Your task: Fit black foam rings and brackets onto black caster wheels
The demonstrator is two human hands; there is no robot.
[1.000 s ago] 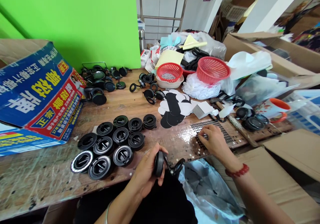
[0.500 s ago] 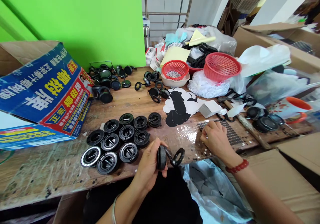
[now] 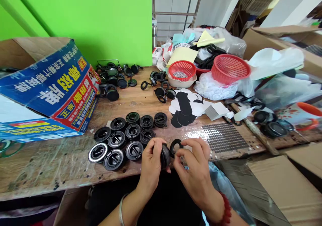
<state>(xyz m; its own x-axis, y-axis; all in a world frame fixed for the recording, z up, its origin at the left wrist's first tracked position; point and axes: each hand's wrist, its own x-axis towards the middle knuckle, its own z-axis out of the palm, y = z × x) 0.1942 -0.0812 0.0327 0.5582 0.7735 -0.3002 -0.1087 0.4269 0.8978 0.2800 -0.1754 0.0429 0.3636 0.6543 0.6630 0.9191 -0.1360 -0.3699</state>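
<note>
My left hand (image 3: 152, 167) is closed round a black round phone-holder-like part (image 3: 164, 156) with a ribbed rim, held on edge above the table's front edge. A black ring (image 3: 176, 146) on a short arm sticks out from its right side. My right hand (image 3: 195, 167) is at this ring, thumb and index finger bent together beside it; anything small between the fingertips is hidden. To the right lies a sheet of small black dots (image 3: 225, 137). Left of my hands, several round black bases (image 3: 133, 132) stand grouped, their slotted faces up.
A blue printed carton (image 3: 52, 91) stands at the left. Behind are more black ring parts (image 3: 113, 76), a red basket of small metal pieces (image 3: 181, 71) and another red basket (image 3: 230, 68). Black and white cut-outs (image 3: 184, 105), a wooden-handled tool (image 3: 256, 132) and a mug (image 3: 299, 115) lie rightward.
My right hand has moved left from the dot sheet to the ring beside my left hand. The left hand still grips the black part. The view has shifted slightly.
</note>
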